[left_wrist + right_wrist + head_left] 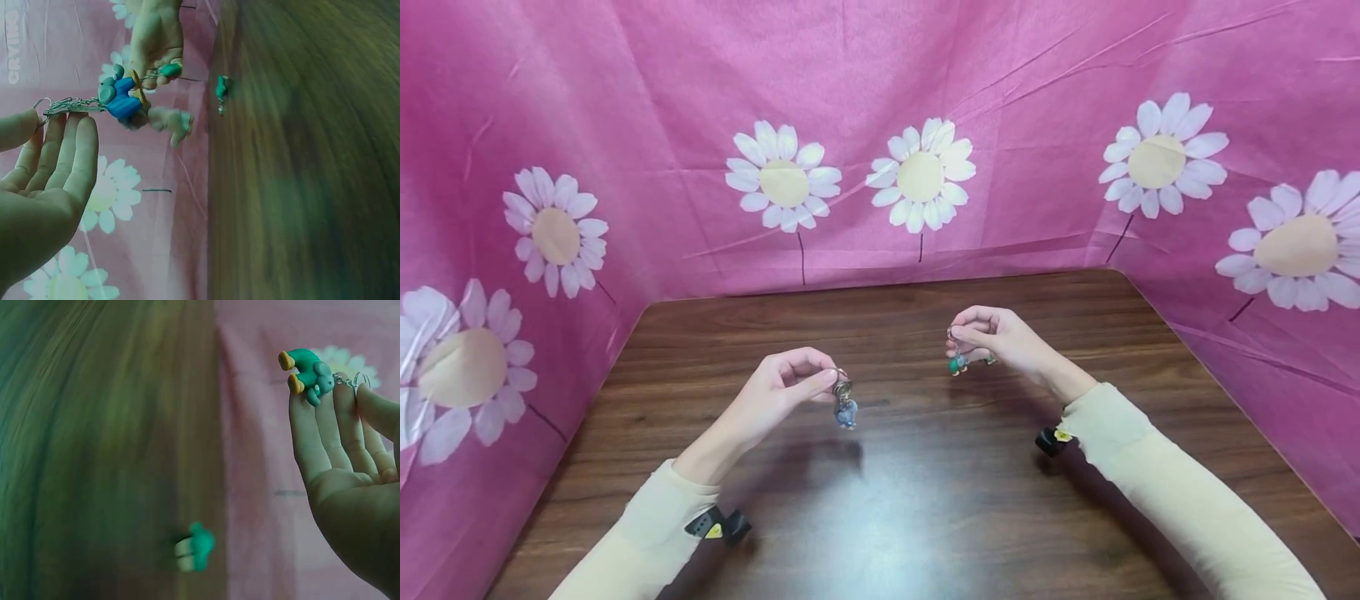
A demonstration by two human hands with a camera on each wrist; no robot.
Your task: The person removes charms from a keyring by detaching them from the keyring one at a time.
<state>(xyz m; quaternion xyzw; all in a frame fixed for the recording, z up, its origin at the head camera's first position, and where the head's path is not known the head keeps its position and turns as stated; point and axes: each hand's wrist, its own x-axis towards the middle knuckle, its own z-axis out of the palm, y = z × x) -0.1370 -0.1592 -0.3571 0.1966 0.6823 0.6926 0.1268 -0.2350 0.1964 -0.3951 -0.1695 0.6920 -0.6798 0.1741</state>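
Observation:
My left hand (775, 387) pinches the metal ring of a keychain (846, 412) between thumb and fingers. Its small blue figure (124, 100), with a grey head and orange feet, hangs from a chain above the table. Farther off to the right, my right hand (1000, 333) pinches the ring of a second keychain (957, 365). From that one dangles a green figure (309, 372) with a grey head and yellow-orange feet. Beneath the right hand, partly covered by it in the head view, lies another small green keychain (989, 359), blurred on the table (197, 547).
A dark brown wood-grain table (887, 517) spreads under both hands. Pink cloth (850, 67) printed with white daisies encloses it at the back and on both sides. Each wrist wears a black camera (737, 527) on a strap over a cream sleeve (1195, 492).

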